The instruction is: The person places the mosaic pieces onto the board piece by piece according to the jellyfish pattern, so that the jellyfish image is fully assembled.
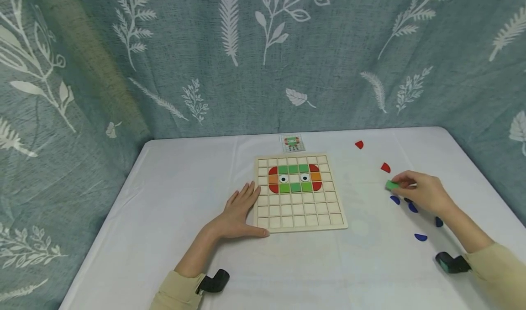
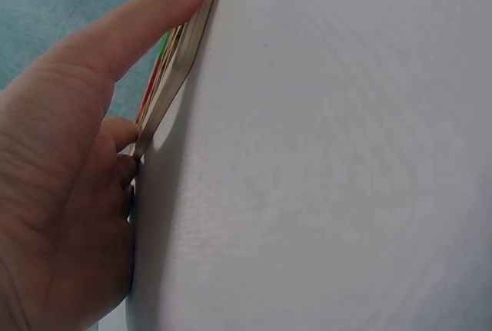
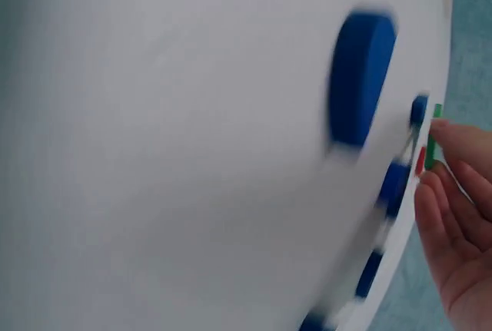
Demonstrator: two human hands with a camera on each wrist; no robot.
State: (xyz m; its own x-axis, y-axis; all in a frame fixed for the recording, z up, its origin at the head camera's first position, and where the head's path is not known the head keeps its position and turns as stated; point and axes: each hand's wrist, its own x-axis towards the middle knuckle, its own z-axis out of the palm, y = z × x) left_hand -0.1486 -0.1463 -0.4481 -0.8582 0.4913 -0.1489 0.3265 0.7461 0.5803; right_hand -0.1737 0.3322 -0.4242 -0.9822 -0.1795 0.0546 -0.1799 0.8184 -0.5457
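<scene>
Left hand (image 1: 240, 212) flat, fingers straight, bracing grid board (image 1: 299, 192) at its left edge; right hand (image 1: 421, 192) pinches green tile (image 1: 391, 185) near counter's (image 1: 172, 200) right edge.

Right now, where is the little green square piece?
In the head view the green square piece is pinched in the right hand, right of the wooden board, just below a red piece and above the blue pieces.

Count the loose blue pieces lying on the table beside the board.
4 show: one left of the right hand, one just under it, one beside the wrist, one nearest the table's front edge. The hand may hide more.
</scene>
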